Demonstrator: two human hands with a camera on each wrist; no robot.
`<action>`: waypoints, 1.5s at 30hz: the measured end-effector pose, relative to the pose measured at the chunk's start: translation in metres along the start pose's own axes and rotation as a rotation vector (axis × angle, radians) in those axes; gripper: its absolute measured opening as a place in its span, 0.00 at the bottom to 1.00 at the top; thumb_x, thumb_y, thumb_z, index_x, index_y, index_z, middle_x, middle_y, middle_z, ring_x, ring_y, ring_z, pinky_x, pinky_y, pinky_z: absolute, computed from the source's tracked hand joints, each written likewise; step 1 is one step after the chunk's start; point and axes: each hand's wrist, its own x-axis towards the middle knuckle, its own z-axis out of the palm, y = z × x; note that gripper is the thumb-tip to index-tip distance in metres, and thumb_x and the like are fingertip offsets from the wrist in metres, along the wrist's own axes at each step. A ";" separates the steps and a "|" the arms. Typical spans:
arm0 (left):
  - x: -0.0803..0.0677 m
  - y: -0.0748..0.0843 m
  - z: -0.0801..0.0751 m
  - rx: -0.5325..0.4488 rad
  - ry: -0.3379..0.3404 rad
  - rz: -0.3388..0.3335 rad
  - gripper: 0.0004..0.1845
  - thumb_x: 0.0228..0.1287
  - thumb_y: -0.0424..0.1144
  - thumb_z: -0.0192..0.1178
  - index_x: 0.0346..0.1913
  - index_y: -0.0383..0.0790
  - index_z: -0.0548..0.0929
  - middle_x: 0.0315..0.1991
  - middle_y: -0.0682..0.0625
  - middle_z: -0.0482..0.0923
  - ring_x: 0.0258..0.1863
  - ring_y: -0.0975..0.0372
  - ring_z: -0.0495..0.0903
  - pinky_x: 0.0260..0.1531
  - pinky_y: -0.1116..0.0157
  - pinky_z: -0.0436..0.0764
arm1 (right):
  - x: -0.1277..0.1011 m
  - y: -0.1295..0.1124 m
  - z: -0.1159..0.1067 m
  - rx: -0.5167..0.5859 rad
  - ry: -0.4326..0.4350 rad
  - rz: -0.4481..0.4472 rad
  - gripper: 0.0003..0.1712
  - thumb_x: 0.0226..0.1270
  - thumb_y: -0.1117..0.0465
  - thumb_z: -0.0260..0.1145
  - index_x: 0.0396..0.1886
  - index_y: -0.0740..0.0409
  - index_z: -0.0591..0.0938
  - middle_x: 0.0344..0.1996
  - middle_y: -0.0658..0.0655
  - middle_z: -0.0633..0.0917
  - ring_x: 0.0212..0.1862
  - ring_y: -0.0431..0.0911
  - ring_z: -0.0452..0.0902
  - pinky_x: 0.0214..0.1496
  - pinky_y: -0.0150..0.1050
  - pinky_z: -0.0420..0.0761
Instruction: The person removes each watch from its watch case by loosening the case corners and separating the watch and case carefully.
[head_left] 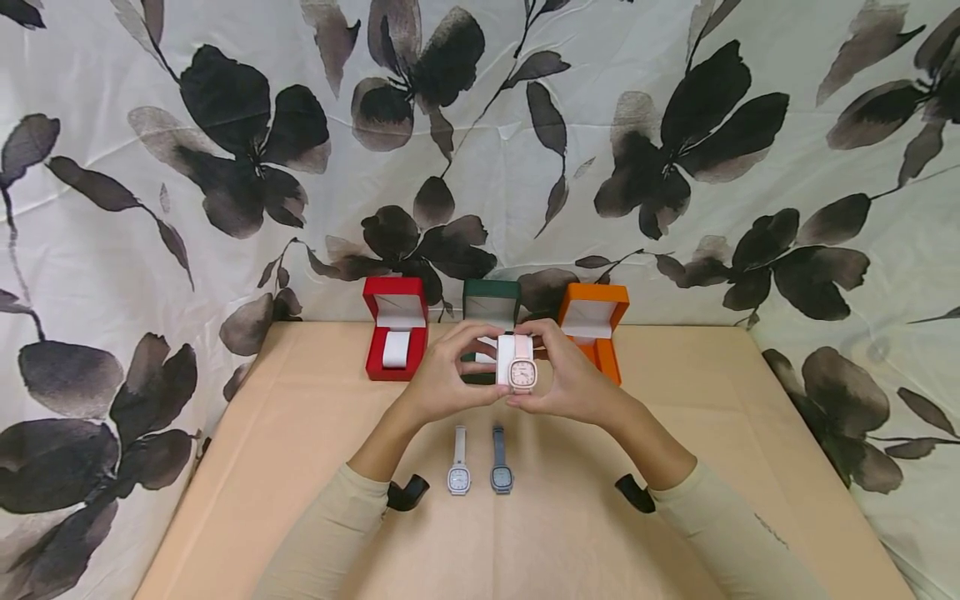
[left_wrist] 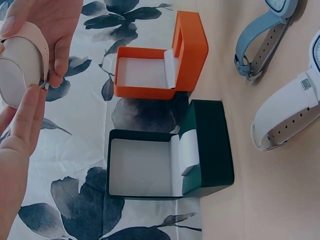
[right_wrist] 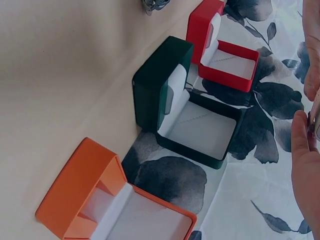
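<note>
Above the table, both hands hold a white watch cushion (head_left: 505,360) with a pink watch (head_left: 522,373) at its right side, dial towards me. My left hand (head_left: 456,371) grips the cushion between thumb and fingers. At the watch, my right hand (head_left: 573,375) has its fingers at the top of the strap and its thumb below the case. The left wrist view shows the pink strap (left_wrist: 37,36) bent over the cushion (left_wrist: 14,80), its buckle by the fingertips. Only a sliver of the held things appears in the right wrist view.
Behind the hands stand three boxes with raised lids: red (head_left: 397,333) with a white cushion inside, green (head_left: 491,302), partly hidden, and orange (head_left: 596,321). A white watch (head_left: 459,467) and a blue-grey watch (head_left: 501,467) lie on the table (head_left: 555,533) nearer me.
</note>
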 end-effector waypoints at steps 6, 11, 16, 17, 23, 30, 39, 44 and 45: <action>0.001 -0.001 0.001 0.001 0.010 -0.002 0.35 0.54 0.28 0.76 0.66 0.35 0.75 0.63 0.46 0.74 0.55 0.53 0.83 0.53 0.63 0.87 | 0.002 0.003 -0.002 -0.020 -0.004 -0.011 0.54 0.46 0.55 0.87 0.68 0.58 0.65 0.61 0.57 0.72 0.60 0.49 0.74 0.65 0.52 0.82; 0.003 -0.002 0.001 0.007 0.016 -0.002 0.34 0.54 0.29 0.76 0.65 0.37 0.76 0.63 0.47 0.74 0.54 0.53 0.83 0.53 0.63 0.87 | 0.003 0.005 -0.002 -0.032 -0.008 -0.022 0.52 0.48 0.57 0.85 0.68 0.59 0.65 0.61 0.57 0.73 0.59 0.50 0.74 0.64 0.53 0.83; 0.003 -0.003 0.002 0.007 0.014 -0.006 0.34 0.54 0.29 0.76 0.65 0.38 0.76 0.63 0.47 0.74 0.54 0.53 0.83 0.53 0.63 0.87 | 0.003 0.006 -0.003 -0.002 -0.022 -0.009 0.51 0.49 0.59 0.84 0.69 0.59 0.64 0.63 0.58 0.72 0.60 0.50 0.74 0.65 0.54 0.82; 0.003 -0.003 0.002 0.004 0.013 -0.007 0.34 0.54 0.29 0.76 0.65 0.37 0.76 0.63 0.47 0.74 0.54 0.53 0.83 0.53 0.63 0.87 | 0.002 0.006 -0.003 0.005 -0.025 -0.004 0.51 0.49 0.59 0.84 0.69 0.59 0.64 0.63 0.58 0.72 0.60 0.50 0.75 0.65 0.54 0.82; 0.003 -0.001 0.002 0.005 0.000 -0.012 0.34 0.54 0.29 0.76 0.66 0.35 0.75 0.63 0.46 0.74 0.54 0.53 0.83 0.53 0.62 0.87 | 0.000 0.005 -0.005 0.025 -0.033 0.022 0.54 0.48 0.57 0.86 0.70 0.58 0.64 0.64 0.58 0.73 0.59 0.50 0.75 0.65 0.55 0.81; 0.004 -0.001 0.003 0.018 0.000 -0.008 0.35 0.52 0.29 0.77 0.64 0.33 0.75 0.61 0.46 0.74 0.52 0.53 0.83 0.52 0.63 0.87 | -0.001 0.006 -0.006 0.027 -0.040 0.012 0.54 0.47 0.55 0.86 0.70 0.56 0.65 0.62 0.57 0.72 0.59 0.50 0.75 0.64 0.57 0.82; 0.002 0.002 0.001 0.026 0.000 0.002 0.35 0.52 0.30 0.78 0.63 0.34 0.75 0.61 0.45 0.74 0.51 0.53 0.82 0.52 0.63 0.87 | -0.002 0.002 -0.004 0.012 -0.022 -0.003 0.55 0.45 0.55 0.87 0.69 0.57 0.65 0.61 0.56 0.72 0.58 0.49 0.75 0.64 0.52 0.83; 0.001 0.004 0.000 0.016 0.002 0.001 0.35 0.51 0.30 0.79 0.63 0.35 0.75 0.60 0.44 0.75 0.51 0.52 0.82 0.52 0.62 0.87 | -0.003 0.000 -0.003 0.011 -0.010 -0.016 0.55 0.44 0.55 0.88 0.68 0.57 0.65 0.61 0.56 0.73 0.57 0.48 0.75 0.64 0.50 0.83; 0.001 0.004 0.000 0.014 0.002 0.001 0.35 0.51 0.30 0.79 0.63 0.35 0.75 0.60 0.44 0.75 0.51 0.52 0.82 0.52 0.62 0.87 | -0.003 0.000 -0.003 0.012 -0.007 -0.019 0.55 0.44 0.55 0.88 0.68 0.57 0.65 0.61 0.56 0.73 0.57 0.48 0.75 0.63 0.50 0.83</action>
